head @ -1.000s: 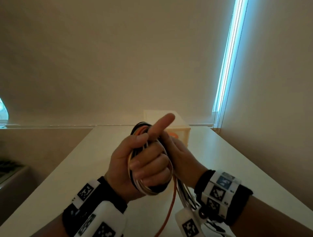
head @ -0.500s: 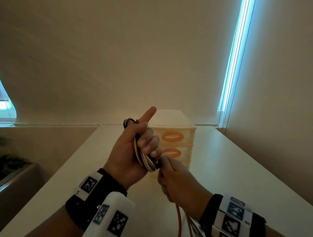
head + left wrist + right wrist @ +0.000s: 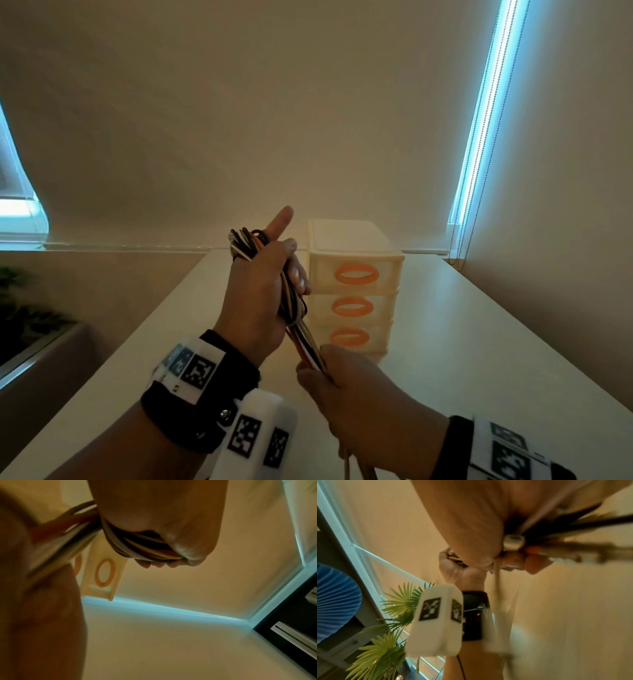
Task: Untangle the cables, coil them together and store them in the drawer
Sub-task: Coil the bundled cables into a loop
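My left hand point(image 3: 260, 284) grips a coil of black, white and orange cables point(image 3: 248, 243), with its index finger pointing up. The coil's loops wrap under that hand's palm in the left wrist view point(image 3: 140, 547). Loose cable strands point(image 3: 305, 342) run down from the coil into my right hand point(image 3: 346, 387), which grips them just below and to the right. Those strands pass blurred through the right hand point(image 3: 513, 555) in the right wrist view. The cream drawer unit point(image 3: 354, 260) with three orange oval handles stands just behind both hands, its drawers closed.
The white table point(image 3: 479, 342) runs back to a plain wall. A window blind with a bead cord point(image 3: 459, 240) hangs at the right. A green palm plant point(image 3: 388, 635) stands to the left of the table.
My left hand has turned its back toward me and lifted the coil. My right hand has slid down the strands away from the coil, pulling them taut. The view has tilted up.
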